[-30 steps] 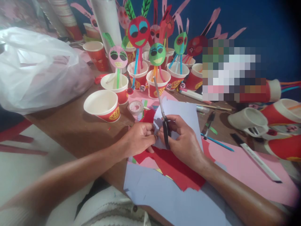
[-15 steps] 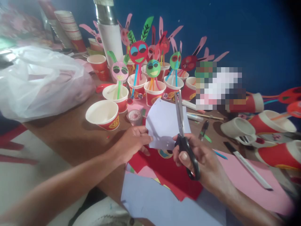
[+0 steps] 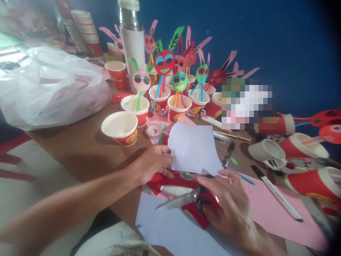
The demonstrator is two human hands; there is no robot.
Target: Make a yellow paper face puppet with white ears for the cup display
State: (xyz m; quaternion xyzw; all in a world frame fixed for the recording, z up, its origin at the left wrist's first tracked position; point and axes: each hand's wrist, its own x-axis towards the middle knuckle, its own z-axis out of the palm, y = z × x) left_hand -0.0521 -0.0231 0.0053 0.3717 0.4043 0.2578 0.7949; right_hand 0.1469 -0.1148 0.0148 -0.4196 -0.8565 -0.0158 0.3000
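The left hand (image 3: 154, 163) pinches the left edge of the pale sheet (image 3: 194, 147), thumb and fingers close together; the sheet spreads rightward from and beyond those fingers (its long axis is hard to tell); the right hand (image 3: 231, 204) has its fingers curled round the handles of the scissors (image 3: 183, 201), which reach leftward from them, blades parted, long axis running crosswise, tips toward the left forearm; red paper (image 3: 160, 181) lies partly beneath the blades.

No legible text, labels or numbers.
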